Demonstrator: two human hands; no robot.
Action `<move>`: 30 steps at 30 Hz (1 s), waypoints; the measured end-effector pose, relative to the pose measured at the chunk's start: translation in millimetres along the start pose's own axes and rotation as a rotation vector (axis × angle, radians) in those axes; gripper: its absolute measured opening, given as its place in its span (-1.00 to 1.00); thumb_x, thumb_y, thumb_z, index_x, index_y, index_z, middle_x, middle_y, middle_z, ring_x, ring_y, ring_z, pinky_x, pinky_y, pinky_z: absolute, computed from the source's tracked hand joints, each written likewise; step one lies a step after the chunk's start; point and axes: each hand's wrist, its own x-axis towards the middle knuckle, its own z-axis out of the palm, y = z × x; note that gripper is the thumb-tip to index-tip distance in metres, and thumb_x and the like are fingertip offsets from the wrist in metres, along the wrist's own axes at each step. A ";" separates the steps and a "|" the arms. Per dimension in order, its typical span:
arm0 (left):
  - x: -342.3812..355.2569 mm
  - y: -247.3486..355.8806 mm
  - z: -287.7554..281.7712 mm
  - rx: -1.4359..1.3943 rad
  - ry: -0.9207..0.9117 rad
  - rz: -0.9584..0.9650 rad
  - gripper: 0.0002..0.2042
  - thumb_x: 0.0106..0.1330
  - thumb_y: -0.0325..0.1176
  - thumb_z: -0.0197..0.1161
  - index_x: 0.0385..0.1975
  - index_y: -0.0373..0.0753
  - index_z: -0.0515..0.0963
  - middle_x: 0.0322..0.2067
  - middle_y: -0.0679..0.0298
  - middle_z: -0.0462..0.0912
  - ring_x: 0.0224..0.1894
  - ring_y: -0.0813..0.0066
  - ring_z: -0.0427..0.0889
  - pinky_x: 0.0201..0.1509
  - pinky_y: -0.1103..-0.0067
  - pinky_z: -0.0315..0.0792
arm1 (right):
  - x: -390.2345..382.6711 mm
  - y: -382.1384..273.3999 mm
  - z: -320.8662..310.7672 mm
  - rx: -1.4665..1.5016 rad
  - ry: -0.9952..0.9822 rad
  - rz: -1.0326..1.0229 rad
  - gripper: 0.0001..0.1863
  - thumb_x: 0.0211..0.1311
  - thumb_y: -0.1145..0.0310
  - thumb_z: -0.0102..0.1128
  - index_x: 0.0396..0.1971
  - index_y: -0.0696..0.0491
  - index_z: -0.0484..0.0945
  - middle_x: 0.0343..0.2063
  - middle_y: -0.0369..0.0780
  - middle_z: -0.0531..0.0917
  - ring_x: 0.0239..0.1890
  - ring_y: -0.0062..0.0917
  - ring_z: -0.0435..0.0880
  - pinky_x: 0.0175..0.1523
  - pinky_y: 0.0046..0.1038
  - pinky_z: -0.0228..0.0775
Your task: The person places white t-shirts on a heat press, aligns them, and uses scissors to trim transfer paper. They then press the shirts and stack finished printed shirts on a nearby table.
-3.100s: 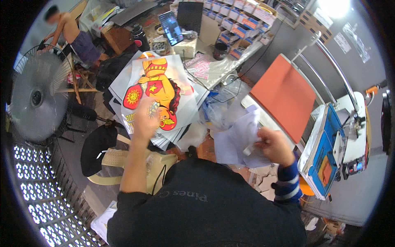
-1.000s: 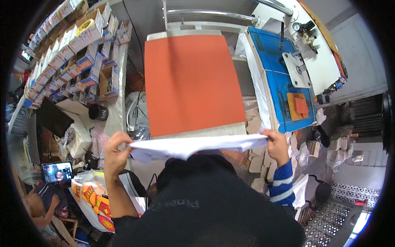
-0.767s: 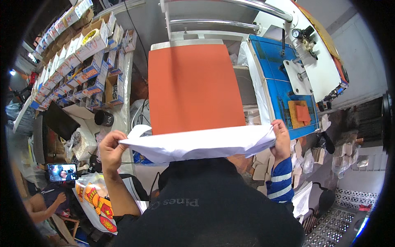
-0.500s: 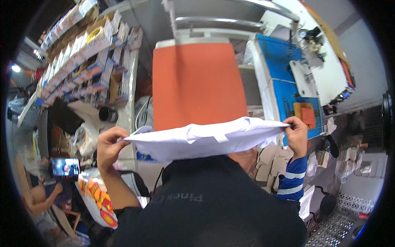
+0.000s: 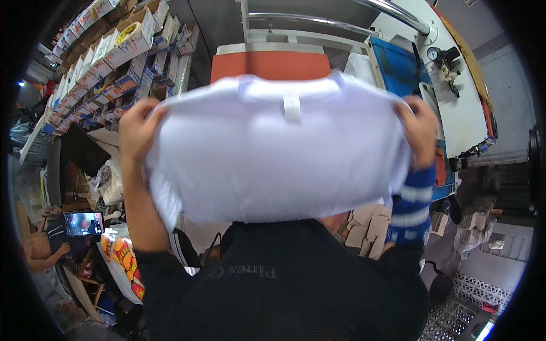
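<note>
A white T-shirt (image 5: 273, 159) is stretched out in the air before me, its neckline at the far side and a small white tag at the collar. My left hand (image 5: 139, 128) pinches it by the left shoulder. By the right shoulder, my right hand (image 5: 420, 128) is closed on the cloth; a blue and white sleeve covers that forearm. The shirt hangs over an orange-red flat board (image 5: 270, 66), hiding all but its far strip. Motion blurs the cloth and both hands a little.
Shelves of small cardboard boxes (image 5: 116, 71) stand at left. A blue-topped bench (image 5: 395, 68) and a white machine panel with a pressure gauge (image 5: 433, 54) lie at right. A metal rail (image 5: 310, 21) crosses behind the board. Another person (image 5: 42, 253) sits at far left near a lit phone (image 5: 84, 223).
Both hands have moved up and away from me with the T-shirt. It has gone from a narrow, edge-on strip to spread wide, now covering most of the board.
</note>
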 end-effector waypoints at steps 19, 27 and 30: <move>-131.4 -120.0 153.5 -0.784 0.172 -0.691 -0.72 0.50 -0.22 0.23 -0.16 -0.37 0.63 -0.29 0.30 0.69 -0.29 0.57 0.57 -0.14 0.55 0.48 | -137.6 134.1 155.1 0.944 -0.058 0.790 -0.67 0.52 0.20 0.13 -0.02 0.18 0.58 -0.17 -0.19 0.71 -0.18 -0.52 0.66 -0.04 -0.47 0.52; -200.5 -109.7 119.7 -0.447 0.068 -0.705 -0.74 0.49 -0.28 0.24 -0.26 -0.41 0.61 -0.39 0.39 0.59 -0.34 0.66 0.41 -0.25 0.59 0.37 | -208.0 120.6 120.6 0.778 -0.008 0.833 -0.63 0.53 0.19 0.13 -0.05 0.24 0.62 -0.23 -0.24 0.71 -0.24 -0.63 0.60 -0.11 -0.53 0.45; -238.0 -121.8 118.5 -0.530 0.076 -0.711 -0.73 0.49 -0.27 0.24 -0.33 -0.39 0.58 -0.42 0.41 0.54 -0.36 0.66 0.37 -0.28 0.59 0.35 | -241.5 137.9 111.8 0.649 -0.118 0.882 -0.58 0.51 0.15 0.15 0.04 0.25 0.61 -0.13 -0.19 0.72 -0.19 -0.57 0.64 -0.05 -0.50 0.46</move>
